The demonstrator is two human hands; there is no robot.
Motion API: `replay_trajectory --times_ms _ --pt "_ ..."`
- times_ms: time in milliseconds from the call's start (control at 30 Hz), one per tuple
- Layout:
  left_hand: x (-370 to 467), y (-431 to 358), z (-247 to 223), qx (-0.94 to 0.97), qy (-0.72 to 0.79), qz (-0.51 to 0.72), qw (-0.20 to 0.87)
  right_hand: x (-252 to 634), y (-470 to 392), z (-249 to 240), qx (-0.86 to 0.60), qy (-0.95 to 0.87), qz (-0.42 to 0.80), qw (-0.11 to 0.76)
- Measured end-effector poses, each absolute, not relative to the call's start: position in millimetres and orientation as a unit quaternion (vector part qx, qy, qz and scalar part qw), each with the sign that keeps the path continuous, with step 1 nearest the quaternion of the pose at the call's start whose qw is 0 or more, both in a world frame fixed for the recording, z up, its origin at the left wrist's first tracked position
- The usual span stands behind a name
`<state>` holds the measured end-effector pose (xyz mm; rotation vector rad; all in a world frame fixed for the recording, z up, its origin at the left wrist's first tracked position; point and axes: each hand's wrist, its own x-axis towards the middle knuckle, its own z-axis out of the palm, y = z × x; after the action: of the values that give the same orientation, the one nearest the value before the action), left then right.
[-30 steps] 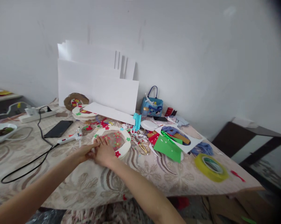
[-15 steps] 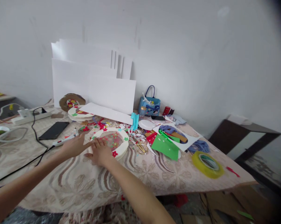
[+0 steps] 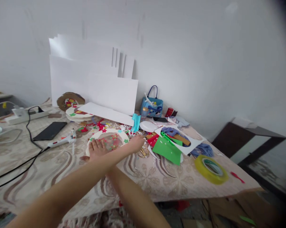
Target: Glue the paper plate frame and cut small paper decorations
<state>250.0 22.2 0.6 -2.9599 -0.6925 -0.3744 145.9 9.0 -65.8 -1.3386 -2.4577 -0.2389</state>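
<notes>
A white ring-shaped piece with small coloured flowers and a see-through centre full of confetti lies on the table. Flat on its left rim rests my right hand, fingers spread, pressing lightly or just touching. My left arm crosses over the right one, and my left hand is at the right side of the ring, beside the paper scraps and a pair of gold-handled scissors. Its fingers are turned away and blurred, so I cannot see whether it holds anything.
A glue gun with its cord and a black phone lie left. Finished-looking rings stand behind. Right are green sheet, blue yarn and a yellow tape roll. White boards lean on the wall.
My left hand has left the ring's left side and swung right across my right arm to the scraps. My right hand stays on the ring. The view has shifted slightly.
</notes>
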Motion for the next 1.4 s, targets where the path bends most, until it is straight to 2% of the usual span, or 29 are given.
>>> replay_trajectory --times_ms 267,700,933,1133,1400 --pt "311 56 -19 -0.962 -0.241 -0.081 0.103 143 8 -73 -0.480 -0.849 -0.059 0.212" --pt "311 60 -22 -0.961 -0.222 -0.071 0.152 143 5 -67 -0.479 -0.848 -0.040 0.224" --pt "304 58 6 -0.957 -0.225 -0.094 0.157 141 11 -74 -0.483 -0.846 -0.039 0.223" --pt "291 35 25 -0.967 -0.220 -0.069 0.112 141 13 -77 -0.479 -0.851 -0.042 0.213" --pt "230 -22 14 -0.961 -0.258 -0.094 0.004 144 3 -60 -0.492 -0.848 -0.033 0.192"
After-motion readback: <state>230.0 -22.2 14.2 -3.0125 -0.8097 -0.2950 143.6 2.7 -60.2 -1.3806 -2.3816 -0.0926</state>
